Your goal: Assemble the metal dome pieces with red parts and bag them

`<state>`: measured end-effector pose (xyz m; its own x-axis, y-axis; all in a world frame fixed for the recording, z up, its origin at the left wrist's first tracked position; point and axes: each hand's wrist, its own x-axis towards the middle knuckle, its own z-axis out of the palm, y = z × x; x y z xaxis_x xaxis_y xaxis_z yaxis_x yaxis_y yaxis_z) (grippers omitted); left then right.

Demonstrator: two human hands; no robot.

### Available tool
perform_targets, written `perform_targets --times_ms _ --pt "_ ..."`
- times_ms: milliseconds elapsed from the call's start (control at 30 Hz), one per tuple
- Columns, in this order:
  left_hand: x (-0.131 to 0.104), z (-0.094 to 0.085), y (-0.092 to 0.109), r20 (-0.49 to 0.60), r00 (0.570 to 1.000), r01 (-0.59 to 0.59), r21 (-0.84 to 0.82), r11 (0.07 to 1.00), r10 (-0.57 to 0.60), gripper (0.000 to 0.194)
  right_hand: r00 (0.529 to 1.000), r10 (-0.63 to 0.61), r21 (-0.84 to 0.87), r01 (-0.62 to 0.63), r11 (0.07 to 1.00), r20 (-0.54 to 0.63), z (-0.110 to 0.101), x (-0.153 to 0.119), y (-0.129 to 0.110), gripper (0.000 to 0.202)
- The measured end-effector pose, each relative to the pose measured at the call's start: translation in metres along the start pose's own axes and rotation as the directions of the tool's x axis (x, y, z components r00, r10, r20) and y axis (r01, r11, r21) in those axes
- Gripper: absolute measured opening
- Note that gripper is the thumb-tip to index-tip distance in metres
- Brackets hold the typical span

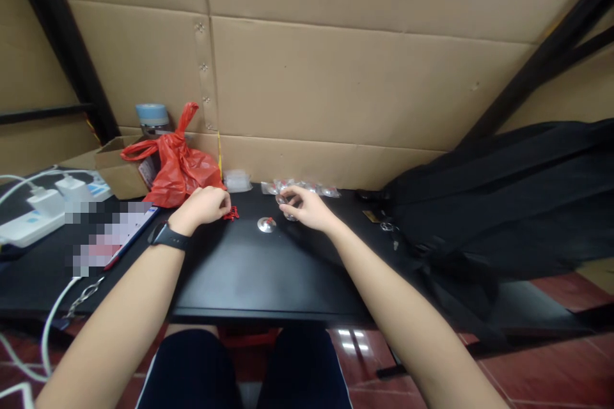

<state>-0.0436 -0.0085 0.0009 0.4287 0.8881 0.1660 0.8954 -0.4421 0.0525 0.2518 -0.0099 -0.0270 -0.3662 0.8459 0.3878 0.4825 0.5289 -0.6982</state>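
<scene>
My left hand (207, 206), with a dark watch on its wrist, has its fingers pinched together at the edge of a small pile of red cord loops (232, 213). What lies between those fingertips is hidden. My right hand (307, 206) is closed on a small shiny metal disc, like a finger cymbal (281, 200). Another shiny piece (290, 216) shows just under these fingers. Between my hands, a domed metal cymbal (266, 225) with red cord at its centre lies on the black table (263, 281). Behind the right hand are several clear packets (326, 191) with red bits inside.
At left stand a red plastic bag (180, 166), a cardboard box (119, 169), a blue-lidded jar (152, 116), a power strip (48, 217) and a phone (129, 236). A clear plastic bundle (237, 181) lies by the cardboard wall. A black backpack (499, 198) fills the right side.
</scene>
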Motion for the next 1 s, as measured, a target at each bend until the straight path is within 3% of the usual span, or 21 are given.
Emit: perform_targets --times_ms 100,200,300,400,500,600,700,800,1000 --pt "0.001 0.002 0.001 0.07 0.998 -0.002 -0.019 1.0 0.004 0.004 1.0 -0.002 0.043 0.002 0.999 0.005 0.003 -0.001 -0.004 0.029" --pt "0.001 0.004 0.003 0.066 0.998 -0.003 0.012 1.0 0.002 0.007 1.0 -0.005 0.048 0.004 0.999 0.016 0.005 -0.001 -0.006 0.031" --pt "0.0 0.001 0.005 -0.03 0.999 -0.013 -0.003 1.0 0.013 0.01 1.0 0.024 0.134 -0.024 0.991 0.008 0.006 -0.001 -0.007 0.033" --pt "-0.001 -0.007 0.013 -0.17 0.984 -0.081 -0.213 0.974 0.045 0.015 0.998 0.059 0.316 -0.053 0.947 -0.011 0.009 0.0 -0.013 0.037" --pt "-0.003 -0.013 0.033 -0.318 0.946 -0.212 -0.454 0.865 0.065 0.02 0.997 0.08 0.519 -0.069 0.852 0.002 0.013 -0.002 -0.024 0.041" --pt "-0.004 -0.014 0.055 -0.411 0.911 -0.281 -0.541 0.793 0.042 0.024 0.996 0.06 0.681 -0.086 0.728 0.062 0.017 -0.006 -0.035 0.044" --pt "-0.005 -0.012 0.07 -0.456 0.889 -0.304 -0.535 0.789 0.034 0.024 0.993 0.043 0.779 -0.114 0.617 0.111 0.02 -0.008 -0.041 0.047" --pt "-0.005 -0.01 0.076 -0.494 0.868 -0.294 -0.434 0.852 0.047 0.018 0.991 0.039 0.825 -0.129 0.55 0.129 0.021 -0.009 -0.041 0.047" --pt "-0.005 -0.009 0.077 -0.503 0.861 -0.285 -0.349 0.893 0.078 0.015 0.991 0.027 0.848 -0.126 0.515 0.131 0.021 -0.009 -0.037 0.047"
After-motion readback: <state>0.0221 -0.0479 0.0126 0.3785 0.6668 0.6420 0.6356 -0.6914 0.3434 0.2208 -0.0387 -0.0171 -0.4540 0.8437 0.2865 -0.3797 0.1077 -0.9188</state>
